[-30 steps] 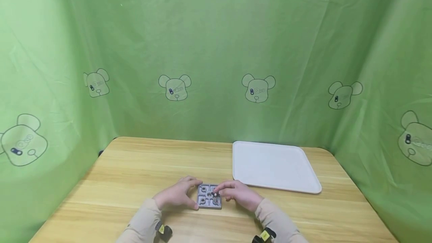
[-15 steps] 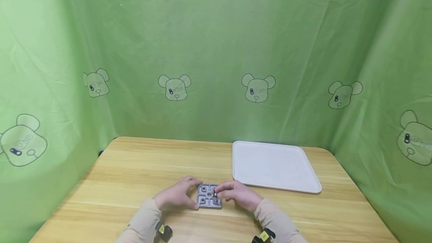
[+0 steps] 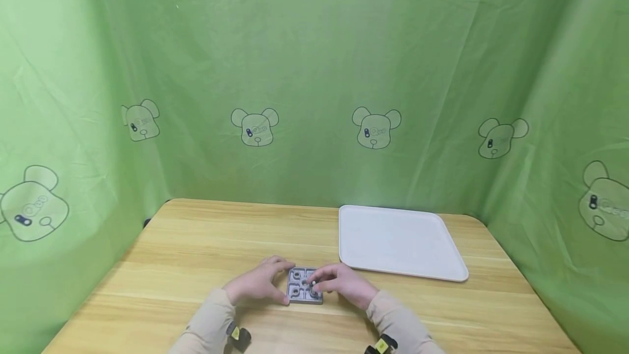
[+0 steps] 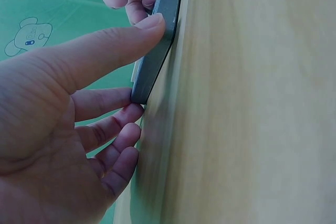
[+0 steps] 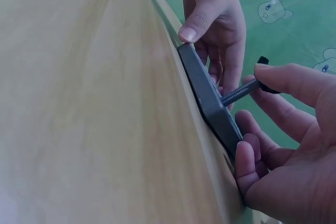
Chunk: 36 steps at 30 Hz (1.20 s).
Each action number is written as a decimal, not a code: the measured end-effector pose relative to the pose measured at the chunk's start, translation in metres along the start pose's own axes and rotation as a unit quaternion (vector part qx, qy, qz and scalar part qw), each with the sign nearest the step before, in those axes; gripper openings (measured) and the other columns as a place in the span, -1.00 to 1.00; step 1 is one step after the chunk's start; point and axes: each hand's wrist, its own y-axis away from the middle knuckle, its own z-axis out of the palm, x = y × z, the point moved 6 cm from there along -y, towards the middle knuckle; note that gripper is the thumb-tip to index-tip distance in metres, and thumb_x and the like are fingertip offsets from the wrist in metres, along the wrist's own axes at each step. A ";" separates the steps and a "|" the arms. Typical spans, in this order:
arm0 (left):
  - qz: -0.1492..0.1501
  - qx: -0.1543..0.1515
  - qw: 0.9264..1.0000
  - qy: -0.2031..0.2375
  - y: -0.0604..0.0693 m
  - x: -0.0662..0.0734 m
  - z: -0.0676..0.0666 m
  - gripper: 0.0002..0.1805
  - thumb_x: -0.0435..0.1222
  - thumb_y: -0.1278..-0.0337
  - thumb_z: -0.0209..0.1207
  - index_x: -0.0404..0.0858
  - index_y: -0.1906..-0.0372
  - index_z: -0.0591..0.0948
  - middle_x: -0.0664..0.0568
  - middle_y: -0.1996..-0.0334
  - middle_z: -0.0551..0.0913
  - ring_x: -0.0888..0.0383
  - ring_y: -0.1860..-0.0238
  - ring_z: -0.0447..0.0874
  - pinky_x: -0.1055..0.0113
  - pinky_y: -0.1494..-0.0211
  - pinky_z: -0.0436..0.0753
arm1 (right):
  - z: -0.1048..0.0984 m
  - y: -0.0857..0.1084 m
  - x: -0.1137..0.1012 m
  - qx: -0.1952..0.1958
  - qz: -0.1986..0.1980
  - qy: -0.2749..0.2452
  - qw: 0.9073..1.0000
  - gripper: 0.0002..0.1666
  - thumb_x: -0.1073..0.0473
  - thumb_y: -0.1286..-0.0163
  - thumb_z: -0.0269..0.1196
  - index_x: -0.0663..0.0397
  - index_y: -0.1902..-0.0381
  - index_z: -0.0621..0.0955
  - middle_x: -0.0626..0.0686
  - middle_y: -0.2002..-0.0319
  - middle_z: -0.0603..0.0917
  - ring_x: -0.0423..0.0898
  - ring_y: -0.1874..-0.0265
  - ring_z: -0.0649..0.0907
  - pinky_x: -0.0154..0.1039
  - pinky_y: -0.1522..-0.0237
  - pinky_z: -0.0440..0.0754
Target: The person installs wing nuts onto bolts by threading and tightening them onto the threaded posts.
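Observation:
On the wooden table lies a square grey plate (image 3: 305, 301) with recessed channels and round holes. A bolt with a black winged head (image 5: 241, 93), a thumbscrew by its look, stands up from the plate's right part, much of its thread showing. My left hand (image 3: 257, 283) grips the plate's left side, thumb at the near corner and index finger at the far one. My right hand (image 3: 350, 287) pinches the thumbscrew's head between thumb and index finger. Its lower fingers are curled beside the plate's edge in the right wrist view. The thumbscrew's lower end is hidden in the plate.
A white tray (image 3: 400, 242) lies at the back right of the table (image 3: 221, 228), beyond my right hand. Green cloth (image 3: 314, 70) with bear prints hangs behind and on both sides.
My right fingers have shifted round the thumbscrew's head, and its wings now point another way. The right wrist has moved slightly left. My left hand and the plate stay put.

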 end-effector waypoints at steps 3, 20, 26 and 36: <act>0.000 0.001 1.000 -0.001 0.000 0.000 0.000 -0.04 -0.07 0.24 0.46 -0.24 -0.39 0.35 -0.15 -0.35 0.36 -0.17 -0.37 0.27 -0.25 -0.43 0.28 | 0.000 -0.002 0.001 0.006 0.002 0.001 1.000 -0.62 0.20 -0.17 0.36 0.23 0.05 0.67 0.03 0.12 0.67 -0.06 0.06 0.54 -0.19 -0.02 0.37; -0.002 0.000 1.000 -0.003 0.000 0.004 -0.002 -0.05 -0.09 0.24 0.47 -0.27 -0.37 0.37 -0.15 -0.32 0.39 -0.17 -0.35 0.29 -0.24 -0.43 0.29 | 0.003 -0.003 0.001 0.021 0.013 0.002 1.000 -0.66 0.20 -0.15 0.38 0.27 0.12 0.68 -0.01 0.13 0.65 -0.06 0.07 0.52 -0.22 0.00 0.33; -0.003 -0.001 1.000 -0.001 0.001 0.004 -0.002 -0.05 -0.09 0.23 0.46 -0.27 -0.37 0.36 -0.16 -0.33 0.37 -0.19 -0.36 0.28 -0.26 -0.43 0.28 | 0.002 -0.002 0.000 0.017 0.004 -0.001 1.000 -0.65 0.24 -0.16 0.37 0.34 0.12 0.65 -0.01 0.16 0.64 -0.08 0.09 0.51 -0.23 0.01 0.33; -0.003 0.002 1.000 -0.002 0.001 0.004 -0.001 -0.05 -0.08 0.24 0.47 -0.27 -0.38 0.37 -0.16 -0.34 0.38 -0.19 -0.36 0.28 -0.27 -0.43 0.27 | -0.001 0.001 -0.001 0.003 -0.008 -0.011 1.000 -0.60 0.30 -0.11 0.37 0.36 0.07 0.63 0.02 0.18 0.60 -0.05 0.11 0.49 -0.22 -0.01 0.34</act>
